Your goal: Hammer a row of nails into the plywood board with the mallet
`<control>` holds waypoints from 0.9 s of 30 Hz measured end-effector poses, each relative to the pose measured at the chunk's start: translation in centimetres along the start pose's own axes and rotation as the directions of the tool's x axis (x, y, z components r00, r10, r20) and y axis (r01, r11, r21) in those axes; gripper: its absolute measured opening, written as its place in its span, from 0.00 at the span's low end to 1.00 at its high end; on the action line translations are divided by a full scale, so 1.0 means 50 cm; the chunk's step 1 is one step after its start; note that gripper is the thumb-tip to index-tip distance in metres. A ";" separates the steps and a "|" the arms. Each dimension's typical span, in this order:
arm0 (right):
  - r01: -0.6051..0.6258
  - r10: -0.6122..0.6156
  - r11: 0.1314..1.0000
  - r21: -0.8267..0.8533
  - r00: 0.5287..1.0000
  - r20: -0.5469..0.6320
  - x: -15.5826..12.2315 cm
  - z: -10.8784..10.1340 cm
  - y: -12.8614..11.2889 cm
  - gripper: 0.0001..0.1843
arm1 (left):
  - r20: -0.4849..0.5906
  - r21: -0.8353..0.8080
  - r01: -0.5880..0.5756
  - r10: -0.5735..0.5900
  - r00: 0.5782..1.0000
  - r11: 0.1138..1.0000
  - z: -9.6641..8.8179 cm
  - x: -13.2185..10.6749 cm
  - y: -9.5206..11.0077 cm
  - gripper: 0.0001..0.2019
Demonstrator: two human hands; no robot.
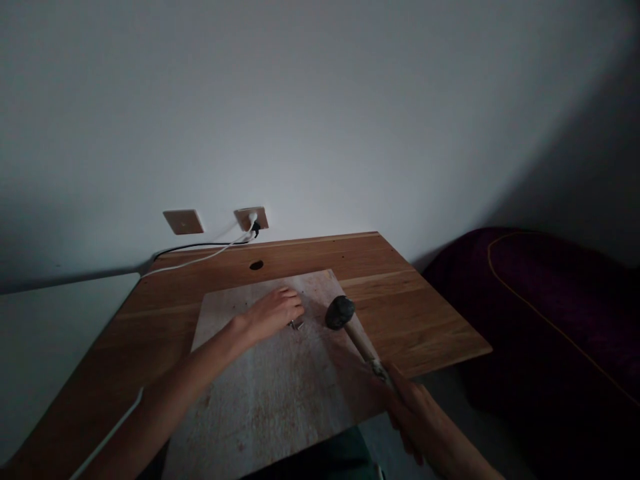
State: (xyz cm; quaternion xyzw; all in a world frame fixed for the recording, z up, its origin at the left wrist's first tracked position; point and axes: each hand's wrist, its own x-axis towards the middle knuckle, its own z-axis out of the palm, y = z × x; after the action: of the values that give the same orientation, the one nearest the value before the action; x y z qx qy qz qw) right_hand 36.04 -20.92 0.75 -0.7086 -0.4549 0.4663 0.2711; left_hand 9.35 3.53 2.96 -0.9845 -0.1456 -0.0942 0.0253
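Observation:
A rubber mallet (340,312) with a black head and a pale wooden handle is gripped in my right hand (413,403), its head raised over the right part of a worn, whitish board (260,393). My left hand (277,310) is over the middle of that board with its fingers curled together. Just under those fingers shows a small shiny metal piece (297,325), too small and partly covered to name. The mallet head is a short way to the right of my left hand, apart from it.
The board lies on a wooden table (415,313) with a round cable hole (257,265). Behind, a wall socket (251,218) holds plugs with a white and a black cord. A white panel (55,347) stands at left, and a dark purple covered mound (540,300) at right.

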 end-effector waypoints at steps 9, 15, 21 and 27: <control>0.137 -0.133 0.990 -0.041 0.988 0.079 0.035 -0.034 -0.041 0.28 | -0.202 -0.463 0.367 -0.499 0.843 0.807 0.053 0.082 -0.033 0.07; 0.134 -0.134 0.991 0.001 0.990 0.047 0.054 -0.015 -0.049 0.29 | -0.169 -0.604 0.379 -0.578 0.798 0.701 0.104 0.128 -0.041 0.08; 0.117 -0.119 0.992 0.055 0.992 0.043 0.054 -0.013 -0.034 0.27 | -0.207 -0.627 0.382 -0.619 0.758 0.678 0.109 0.128 -0.046 0.09; 0.070 -0.072 0.996 0.057 0.997 0.035 0.055 -0.008 -0.032 0.29 | -0.242 -0.596 0.347 -0.574 0.782 0.724 0.114 0.129 -0.040 0.09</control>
State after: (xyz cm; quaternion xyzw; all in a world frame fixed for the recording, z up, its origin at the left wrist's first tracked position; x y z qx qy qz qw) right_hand 36.20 -17.72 1.07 -0.6754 -0.4714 0.4818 0.2989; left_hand 15.86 7.71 -1.33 -0.8405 -0.3516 -0.3376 -0.2367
